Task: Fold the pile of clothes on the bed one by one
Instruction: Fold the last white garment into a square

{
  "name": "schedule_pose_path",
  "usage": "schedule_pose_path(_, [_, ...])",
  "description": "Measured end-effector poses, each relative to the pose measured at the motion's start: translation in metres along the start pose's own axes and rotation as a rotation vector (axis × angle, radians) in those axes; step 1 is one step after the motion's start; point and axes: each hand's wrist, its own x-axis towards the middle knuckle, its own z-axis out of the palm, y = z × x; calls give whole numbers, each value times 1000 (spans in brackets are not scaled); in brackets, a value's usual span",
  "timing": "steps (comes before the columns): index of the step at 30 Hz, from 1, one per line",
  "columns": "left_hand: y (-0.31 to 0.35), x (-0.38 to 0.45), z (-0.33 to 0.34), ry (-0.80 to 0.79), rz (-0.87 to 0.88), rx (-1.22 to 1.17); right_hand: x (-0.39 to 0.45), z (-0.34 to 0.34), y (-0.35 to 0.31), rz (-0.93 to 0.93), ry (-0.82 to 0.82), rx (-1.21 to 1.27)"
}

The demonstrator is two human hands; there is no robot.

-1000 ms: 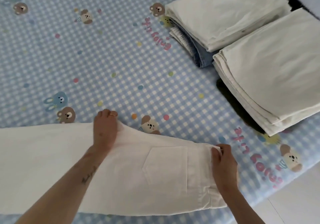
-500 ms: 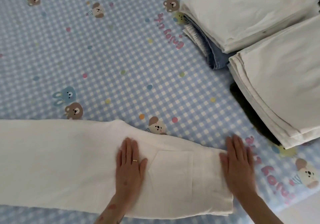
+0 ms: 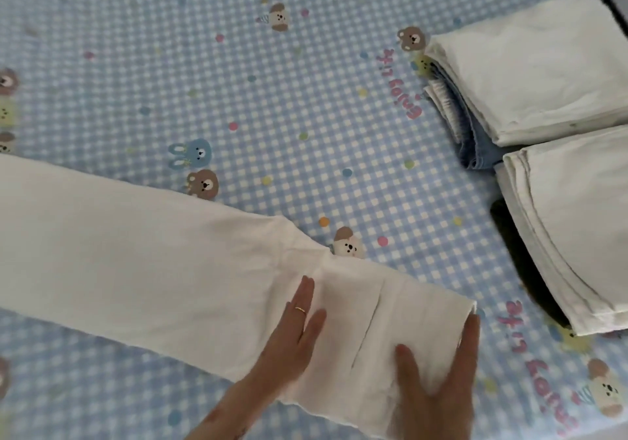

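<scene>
- I see white trousers [image 3: 153, 259] lying flat across the bed [image 3: 306, 100].
- My left hand [image 3: 292, 337] – fingers straight – presses them mid-length.
- My right hand [image 3: 438, 382], flat too, rests on their waist end.

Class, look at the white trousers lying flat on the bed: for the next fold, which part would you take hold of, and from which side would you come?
Probably the waistband end of the white trousers, beside the right hand, coming from the right. That short edge lies free on the bed sheet, and the legs stretch away leftward, so it can be pinched at its corners and carried over them. The left hand already lies flat nearby.
</scene>
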Motion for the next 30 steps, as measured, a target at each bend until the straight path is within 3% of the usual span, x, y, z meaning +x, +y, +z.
schedule_pose_path(2, [33,-27,-26,-3,46,-302,-32,21,-33,-116,-53,22])
schedule_pose_path(4, [56,-46,-56,-21,131,-406,-59,44,-48,-229,-167,53])
schedule_pose_path(8, [66,-57,-117,83,125,-184,-87,95,-57,-526,-514,-79])
schedule_pose_path(12, [43,-42,-136,315,40,116,-89,132,-44,-530,-745,-138])
schedule_pose_path(15, [11,-28,-147,425,61,258,-83,147,-33,-559,-726,-200])
schedule_pose_path(19, [-34,-18,-177,533,74,183,-60,174,-28,-628,-532,-383])
schedule_pose_path(24, [-73,10,-216,627,141,227,-40,220,-39,-778,-456,-626])
schedule_pose_path(30, [-119,53,-232,565,96,239,-34,261,-32,-811,-392,-761])
